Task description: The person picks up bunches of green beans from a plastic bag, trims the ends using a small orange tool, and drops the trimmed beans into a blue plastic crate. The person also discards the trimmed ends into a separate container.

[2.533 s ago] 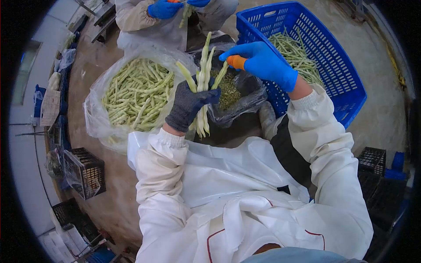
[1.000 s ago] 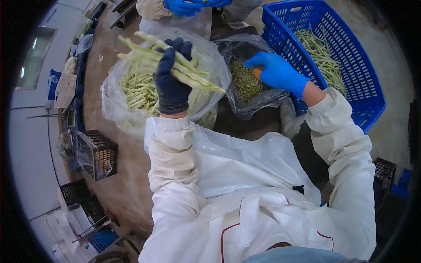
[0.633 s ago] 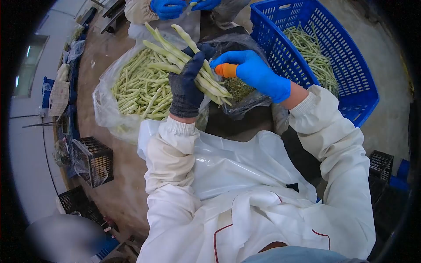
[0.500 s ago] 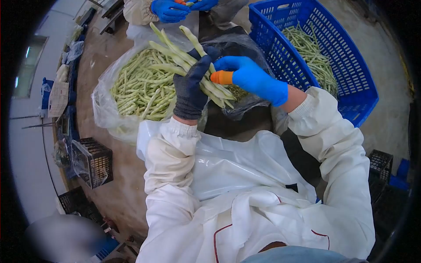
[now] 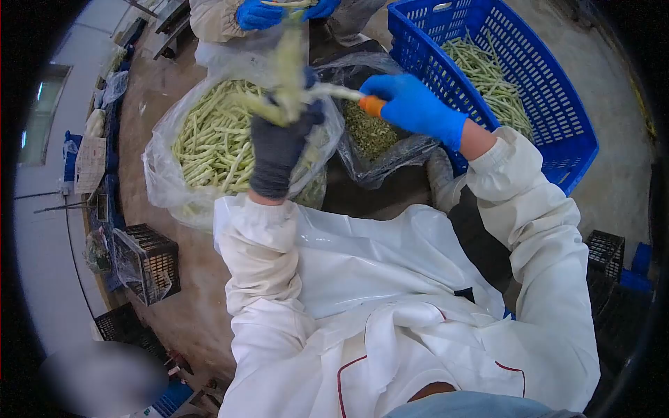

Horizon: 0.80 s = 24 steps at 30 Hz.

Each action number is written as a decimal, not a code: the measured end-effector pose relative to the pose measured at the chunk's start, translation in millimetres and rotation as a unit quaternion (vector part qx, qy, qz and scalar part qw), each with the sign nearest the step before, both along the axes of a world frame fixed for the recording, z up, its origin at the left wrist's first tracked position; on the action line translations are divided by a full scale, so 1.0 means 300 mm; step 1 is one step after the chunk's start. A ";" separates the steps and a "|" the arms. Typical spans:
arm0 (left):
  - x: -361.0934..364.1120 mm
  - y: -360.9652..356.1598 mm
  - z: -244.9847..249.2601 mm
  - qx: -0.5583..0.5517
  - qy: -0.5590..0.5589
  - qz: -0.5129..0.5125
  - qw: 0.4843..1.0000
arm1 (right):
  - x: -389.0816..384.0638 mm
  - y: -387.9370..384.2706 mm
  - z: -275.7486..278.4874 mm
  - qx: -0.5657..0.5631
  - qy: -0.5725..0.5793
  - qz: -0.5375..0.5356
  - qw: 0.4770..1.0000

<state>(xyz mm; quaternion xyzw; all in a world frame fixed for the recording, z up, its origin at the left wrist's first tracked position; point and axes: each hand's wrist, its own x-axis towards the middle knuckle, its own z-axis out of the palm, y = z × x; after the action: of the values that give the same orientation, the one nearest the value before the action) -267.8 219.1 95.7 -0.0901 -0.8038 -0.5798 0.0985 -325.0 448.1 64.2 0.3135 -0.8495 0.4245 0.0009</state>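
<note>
My left hand (image 5: 282,143), in a dark glove, is closed round a bunch of green beans (image 5: 289,73) that is smeared by motion. My right hand (image 5: 414,108), in a blue glove with an orange cover on a digit, pinches the end of one pale bean (image 5: 334,90) that stretches toward the bunch. Below the left hand lies a clear plastic bag (image 5: 159,171) full of beans. Under and beside the right hand, a dark bag (image 5: 369,171) holds small green trimmings (image 5: 369,132).
A blue crate (image 5: 557,118) with beans in it stands at the right. Across from me a co-worker's blue-gloved hands (image 5: 261,14) hold something thin. Black crates (image 5: 150,261) stand at the left, and another (image 5: 605,254) at the right.
My left hand has moved left with the bunch, which is now blurred. My right hand has drawn away to the right with one bean, uncovering the trimmings.
</note>
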 end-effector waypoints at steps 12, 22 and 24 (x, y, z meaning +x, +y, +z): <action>-0.032 -0.008 -0.083 -0.010 -0.127 0.048 0.991 | -0.077 0.094 0.020 0.071 0.130 0.011 0.989; -0.024 0.013 -0.080 -0.024 -0.155 0.038 0.987 | -0.072 0.079 0.060 0.129 0.298 0.012 0.946; -0.023 0.017 -0.090 0.010 -0.158 0.034 0.987 | -0.060 0.067 0.086 0.139 0.330 0.004 0.934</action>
<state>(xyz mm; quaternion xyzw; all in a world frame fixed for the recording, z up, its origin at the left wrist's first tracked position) -274.7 224.2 68.6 0.0305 -0.8060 -0.5911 -0.0092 -342.9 468.1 89.9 0.4361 -0.8508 0.1748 0.2355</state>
